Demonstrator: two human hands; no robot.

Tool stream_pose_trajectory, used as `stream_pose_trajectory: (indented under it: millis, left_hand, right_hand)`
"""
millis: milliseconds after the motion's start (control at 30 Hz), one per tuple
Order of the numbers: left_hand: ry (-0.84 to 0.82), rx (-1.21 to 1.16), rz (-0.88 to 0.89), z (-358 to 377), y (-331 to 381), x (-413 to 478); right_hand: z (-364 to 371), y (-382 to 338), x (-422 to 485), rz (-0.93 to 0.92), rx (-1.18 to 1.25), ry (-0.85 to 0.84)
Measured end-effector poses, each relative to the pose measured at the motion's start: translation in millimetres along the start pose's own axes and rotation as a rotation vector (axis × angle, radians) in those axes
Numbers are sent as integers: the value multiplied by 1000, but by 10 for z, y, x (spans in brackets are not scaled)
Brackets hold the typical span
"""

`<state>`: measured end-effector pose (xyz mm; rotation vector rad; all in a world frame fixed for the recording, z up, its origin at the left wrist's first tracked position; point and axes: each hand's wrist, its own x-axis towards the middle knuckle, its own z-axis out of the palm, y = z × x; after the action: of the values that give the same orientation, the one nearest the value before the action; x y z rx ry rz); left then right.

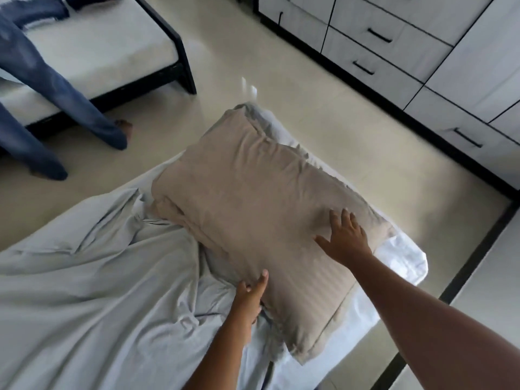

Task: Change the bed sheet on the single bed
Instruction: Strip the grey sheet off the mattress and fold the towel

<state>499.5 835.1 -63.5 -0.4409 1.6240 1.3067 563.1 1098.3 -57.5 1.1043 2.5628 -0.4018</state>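
A beige striped pillow (247, 198) lies at the end of the single bed, on a rumpled pale grey sheet (92, 277). White mattress or under-sheet (399, 260) shows at the bed's right corner. My left hand (250, 296) grips the pillow's near left edge, thumb on top and fingers tucked under it. My right hand (346, 235) lies flat with fingers spread on the pillow's right side.
A second bed (112, 52) with a dark frame stands at the back left; a person in blue jeans (56, 91) sits on it, bare feet on the floor. Grey drawers (380, 49) with black handles line the right wall. Cream tiled floor (281, 88) lies between.
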Motion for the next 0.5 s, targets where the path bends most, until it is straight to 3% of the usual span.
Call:
stream_pose_trajectory:
  millis: [167,500]
  left_hand:
    - [157,-223,-52,387,64,636]
    - [208,-458,-134,517,163,839]
  right_hand:
    - [-21,354,491,-68,44,-144]
    - [91,526,908,-119,132,-301]
